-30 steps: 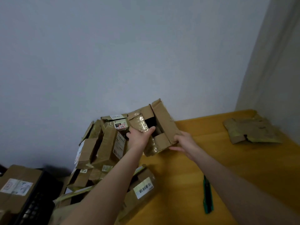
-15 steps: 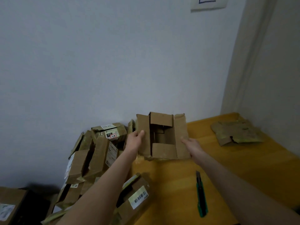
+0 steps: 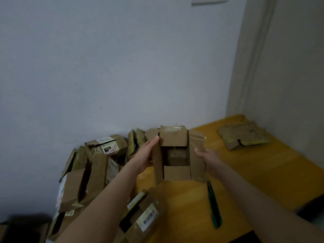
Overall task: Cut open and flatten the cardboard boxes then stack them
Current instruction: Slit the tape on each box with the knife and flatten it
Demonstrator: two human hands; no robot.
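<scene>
An open cardboard box (image 3: pixel 177 171) with its flaps spread is held up over the yellow table (image 3: pixel 254 176), its opening facing me. My left hand (image 3: pixel 146 155) grips its left side flap, thumb on the front. My right hand (image 3: pixel 209 159) holds the right side flap. A green utility knife (image 3: pixel 214 204) lies on the table just below my right forearm. A flattened box (image 3: pixel 242 136) lies at the table's far right corner.
A heap of taped cardboard boxes (image 3: pixel 98 165) leans against the wall at the table's left end. One labelled box (image 3: pixel 140 214) lies under my left forearm. A wall corner (image 3: pixel 249 67) rises behind the table on the right.
The box has been drawn from the pile toward me and turned so that its open end faces me. Both hands stay on its side flaps.
</scene>
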